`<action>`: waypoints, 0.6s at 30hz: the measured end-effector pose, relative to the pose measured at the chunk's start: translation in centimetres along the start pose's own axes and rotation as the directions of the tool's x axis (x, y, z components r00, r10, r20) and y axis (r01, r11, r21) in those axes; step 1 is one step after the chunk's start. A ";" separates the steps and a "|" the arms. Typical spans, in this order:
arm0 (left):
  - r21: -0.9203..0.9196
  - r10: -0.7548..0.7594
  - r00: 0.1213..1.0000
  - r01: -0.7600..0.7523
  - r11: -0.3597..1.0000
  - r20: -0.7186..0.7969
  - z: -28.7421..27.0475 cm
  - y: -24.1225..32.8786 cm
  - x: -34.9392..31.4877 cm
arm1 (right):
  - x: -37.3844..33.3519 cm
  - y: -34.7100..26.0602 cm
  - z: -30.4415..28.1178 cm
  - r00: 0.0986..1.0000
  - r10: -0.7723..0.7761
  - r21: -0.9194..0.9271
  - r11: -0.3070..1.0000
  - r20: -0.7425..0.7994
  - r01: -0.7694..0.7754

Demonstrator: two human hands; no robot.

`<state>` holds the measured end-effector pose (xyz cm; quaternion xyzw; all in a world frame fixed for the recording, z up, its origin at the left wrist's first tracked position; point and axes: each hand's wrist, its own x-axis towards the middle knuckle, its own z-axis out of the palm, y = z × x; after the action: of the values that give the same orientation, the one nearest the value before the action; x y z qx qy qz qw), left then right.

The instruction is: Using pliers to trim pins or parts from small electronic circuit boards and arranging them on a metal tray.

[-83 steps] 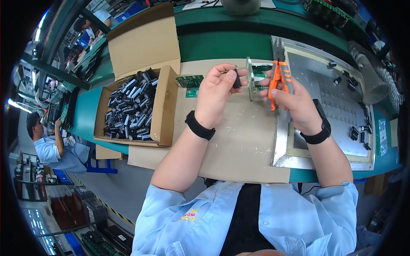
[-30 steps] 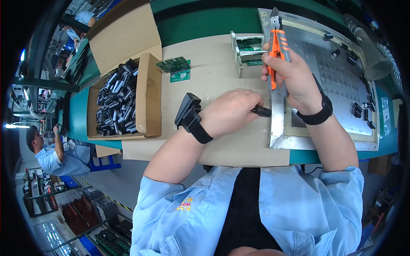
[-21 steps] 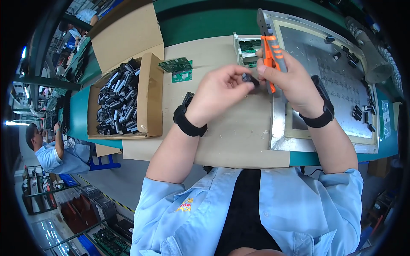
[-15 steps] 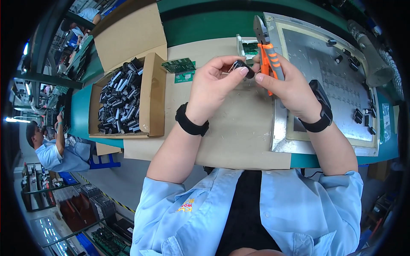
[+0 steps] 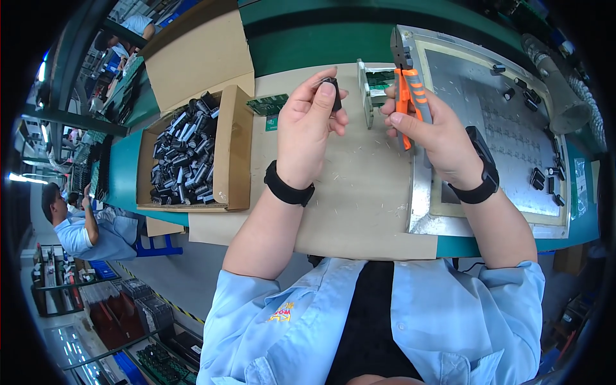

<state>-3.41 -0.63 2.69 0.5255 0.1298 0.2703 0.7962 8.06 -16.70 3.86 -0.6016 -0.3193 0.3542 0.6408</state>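
- Pinching a small black component (image 5: 332,90), the fingers (image 5: 324,96) of the left hand (image 5: 308,131) are closed on it; it is held above the cardboard-covered tabletop (image 5: 359,192), at about 12 o'clock of the hand.
- Orange-handled cutters (image 5: 405,90) are gripped by the closed fingers of the right hand (image 5: 431,138), with the dark jaws pointed toward 12 o'clock.
- A metal fixture holding green circuit boards (image 5: 375,83) is seen between the two hands, just beside the cutters.
- A metal tray (image 5: 487,128) with a few black parts is placed at 3 o'clock of the right hand.
- A cardboard box of black cylindrical components (image 5: 186,157) is set at 9 o'clock of the left hand, well apart.
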 end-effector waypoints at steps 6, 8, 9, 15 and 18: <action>-0.038 -0.012 0.996 0.009 0.999 -0.083 0.8 -0.1 0.7 | 0.0 -0.5 -0.2 0.997 0.042 -0.032 0.999 -0.060 -0.044; 0.072 -0.014 0.998 0.018 0.997 -0.064 0.3 -0.5 0.9 | 0.2 -0.2 -0.6 0.983 -0.060 -0.202 0.979 -0.175 0.024; 0.127 -0.015 0.998 0.022 0.992 -0.054 0.0 -0.7 1.0 | 0.3 -0.1 -0.8 0.967 -0.117 -0.288 0.956 -0.225 0.048; 0.312 -0.066 0.996 0.083 0.946 -0.066 -0.1 -1.9 1.6 | 1.0 0.1 -1.6 0.992 -0.080 -0.551 0.835 -0.097 0.013; 0.318 -0.071 0.995 0.090 0.944 -0.070 0.3 -2.3 1.5 | 1.3 0.6 -1.5 0.995 -0.097 -0.665 0.745 -0.017 0.061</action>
<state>-1.28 -0.73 0.83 0.6341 0.2161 0.2278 0.7067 10.03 -16.39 3.16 -0.7844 -0.4333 0.1751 0.4079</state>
